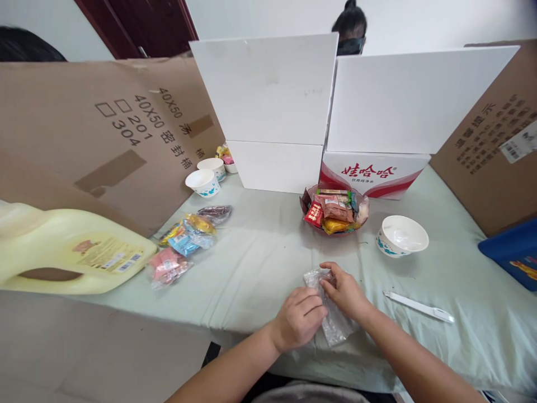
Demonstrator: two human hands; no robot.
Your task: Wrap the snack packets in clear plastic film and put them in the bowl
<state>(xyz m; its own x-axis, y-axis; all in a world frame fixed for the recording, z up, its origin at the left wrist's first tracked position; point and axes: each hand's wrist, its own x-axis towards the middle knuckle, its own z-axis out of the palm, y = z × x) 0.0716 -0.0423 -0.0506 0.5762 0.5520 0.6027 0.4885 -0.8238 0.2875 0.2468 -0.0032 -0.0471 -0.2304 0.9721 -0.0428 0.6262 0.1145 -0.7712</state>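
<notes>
Both of my hands hold a crinkled clear plastic bag (333, 324) near the front edge of the table with the pale green cloth (260, 257). My left hand (298, 318) pinches the bag's left side with its fingers closed. My right hand (344, 291) grips the bag's upper part from the right. What the bag holds is not visible. Beyond my hands stands a basket of wrapped snacks (334, 211), with a white paper bowl (401, 235) to its right.
A pile of packed snack bags (184, 243) lies at the left next to a yellow jug (67, 252) on its side. Two paper cups (208, 176) stand at the back left. A white sealing clip (418, 306) lies at the right. Cardboard and white boards wall the table; a person's head shows behind them.
</notes>
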